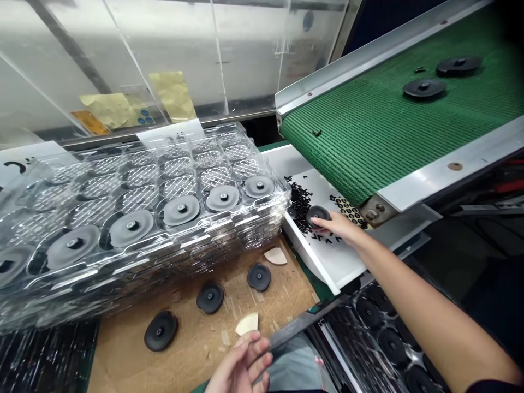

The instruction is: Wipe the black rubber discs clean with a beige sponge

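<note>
My right hand reaches into a white tray below the conveyor's end, fingertips on a black round disc among small black scraps. My left hand hovers low at the front edge, fingers loosely curled and holding nothing, close to a beige wedge piece. Three black discs lie loose on a cardboard sheet. A stack of clear plastic blister trays sits at left; its top tray's front row holds several grey discs.
A green conveyor belt slopes up to the right, carrying two black discs. Another beige wedge lies on the cardboard. Black trays with round pockets sit under my right forearm. Clear panels with yellow notes stand behind.
</note>
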The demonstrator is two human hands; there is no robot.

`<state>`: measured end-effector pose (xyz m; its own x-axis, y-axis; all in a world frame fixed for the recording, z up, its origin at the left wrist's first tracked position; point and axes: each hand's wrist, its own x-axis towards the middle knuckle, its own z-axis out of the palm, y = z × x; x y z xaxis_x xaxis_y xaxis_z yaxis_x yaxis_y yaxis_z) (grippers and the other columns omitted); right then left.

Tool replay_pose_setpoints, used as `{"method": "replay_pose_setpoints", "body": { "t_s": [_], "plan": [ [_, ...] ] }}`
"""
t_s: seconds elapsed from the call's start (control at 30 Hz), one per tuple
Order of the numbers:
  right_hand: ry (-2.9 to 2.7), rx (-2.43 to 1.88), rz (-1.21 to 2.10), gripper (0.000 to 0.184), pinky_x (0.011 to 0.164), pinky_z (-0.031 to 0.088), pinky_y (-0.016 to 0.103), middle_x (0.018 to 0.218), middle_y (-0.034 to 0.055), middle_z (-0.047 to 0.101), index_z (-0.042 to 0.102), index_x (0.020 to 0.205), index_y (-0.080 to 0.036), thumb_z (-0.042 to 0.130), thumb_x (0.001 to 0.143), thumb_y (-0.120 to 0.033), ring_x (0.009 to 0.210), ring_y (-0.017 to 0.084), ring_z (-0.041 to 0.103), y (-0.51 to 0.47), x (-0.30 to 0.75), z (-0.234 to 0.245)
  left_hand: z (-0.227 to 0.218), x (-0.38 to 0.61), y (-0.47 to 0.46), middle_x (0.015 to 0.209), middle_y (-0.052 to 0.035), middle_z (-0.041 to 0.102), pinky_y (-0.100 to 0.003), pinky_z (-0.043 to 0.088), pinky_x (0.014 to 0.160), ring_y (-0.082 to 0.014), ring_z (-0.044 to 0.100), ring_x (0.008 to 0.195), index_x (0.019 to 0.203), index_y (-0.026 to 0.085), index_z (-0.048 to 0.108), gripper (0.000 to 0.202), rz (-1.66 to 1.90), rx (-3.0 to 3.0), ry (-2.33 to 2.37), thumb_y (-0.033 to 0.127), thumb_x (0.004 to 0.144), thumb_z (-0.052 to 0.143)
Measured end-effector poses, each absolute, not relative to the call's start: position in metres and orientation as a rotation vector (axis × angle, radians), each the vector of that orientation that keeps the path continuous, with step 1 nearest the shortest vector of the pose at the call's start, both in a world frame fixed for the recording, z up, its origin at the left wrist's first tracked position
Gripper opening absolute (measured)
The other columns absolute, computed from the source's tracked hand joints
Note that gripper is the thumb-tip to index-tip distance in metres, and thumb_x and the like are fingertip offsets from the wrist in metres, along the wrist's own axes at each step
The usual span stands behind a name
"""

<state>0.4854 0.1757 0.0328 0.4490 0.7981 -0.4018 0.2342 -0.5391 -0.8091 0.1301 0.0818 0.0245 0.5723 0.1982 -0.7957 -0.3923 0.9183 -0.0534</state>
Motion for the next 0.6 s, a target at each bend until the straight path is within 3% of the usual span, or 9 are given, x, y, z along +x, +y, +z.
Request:
{"method": "replay_pose_setpoints", "body": {
  "t_s": [0.07,0.2,0.3,0.37,0.47,0.6],
  "plan": [
    [-0.792,-2.015,1.077,0.02,0.05,0.044,0.02,0.067,0.0039,0.061,0.059,0.086,-0.006,0.061,0.082,-0.026,0.053,0.009,0.057,0.159,0.482,0.039,0.028,0.131,0.082,0.087,-0.0064,0.069,-0.028,0.049,0.064,-0.0188,0.066,0.075,0.097,0.013,0.053,0.021,0.355,-0.226,0.925,0.017,0.079,0.063],
    [-0.752,-1.948,0.98,0.044,0.045,0.037,0.022,0.049,0.0013,0.049,0.054,0.062,-0.011,0.064,0.072,-0.052,0.044,0.009,0.045,0.119,0.456,0.059,0.031,0.128,0.078,0.091,-0.0064,0.067,-0.028,0.049,0.065,-0.0171,0.065,0.077,0.101,0.013,0.05,0.02,0.385,-0.158,0.931,0.02,0.083,0.058],
    [-0.675,-1.91,0.843,0.055,0.043,0.035,0.023,0.053,0.0021,0.047,0.05,0.065,-0.015,0.055,0.068,-0.07,0.048,0.012,0.044,0.079,0.414,0.069,0.04,0.127,0.076,0.096,-0.0071,0.065,-0.028,0.048,0.068,-0.0165,0.063,0.08,0.098,0.014,0.054,0.03,0.488,0.001,0.908,0.028,0.075,0.068],
    [-0.553,-1.865,0.88,0.06,0.049,0.043,0.027,0.062,0.0066,0.053,0.051,0.069,-0.016,0.048,0.069,-0.076,0.057,0.017,0.051,0.055,0.377,0.069,0.051,0.13,0.077,0.099,-0.0088,0.063,-0.028,0.048,0.071,-0.0165,0.061,0.083,0.098,0.015,0.057,0.037,0.563,0.13,0.894,0.033,0.07,0.072],
    [-0.273,-1.792,1.15,0.064,0.06,0.048,0.03,0.074,0.0094,0.058,0.056,0.077,-0.015,0.055,0.06,-0.077,0.069,0.021,0.056,0.038,0.318,0.067,0.07,0.134,0.079,0.106,-0.0117,0.06,-0.03,0.047,0.075,-0.0205,0.058,0.091,0.102,0.016,0.058,0.048,0.629,0.306,0.85,0.042,0.065,0.074],
    [-0.591,-1.617,1.44,0.053,0.069,0.044,0.024,0.071,0.0056,0.054,0.052,0.068,-0.015,0.047,0.077,-0.067,0.073,0.016,0.053,0.049,0.268,0.072,0.079,0.128,0.078,0.091,-0.0057,0.057,-0.023,0.047,0.068,-0.0128,0.056,0.076,0.092,0.016,0.061,0.039,0.604,0.426,0.825,0.041,0.065,0.073]
  ]
}}
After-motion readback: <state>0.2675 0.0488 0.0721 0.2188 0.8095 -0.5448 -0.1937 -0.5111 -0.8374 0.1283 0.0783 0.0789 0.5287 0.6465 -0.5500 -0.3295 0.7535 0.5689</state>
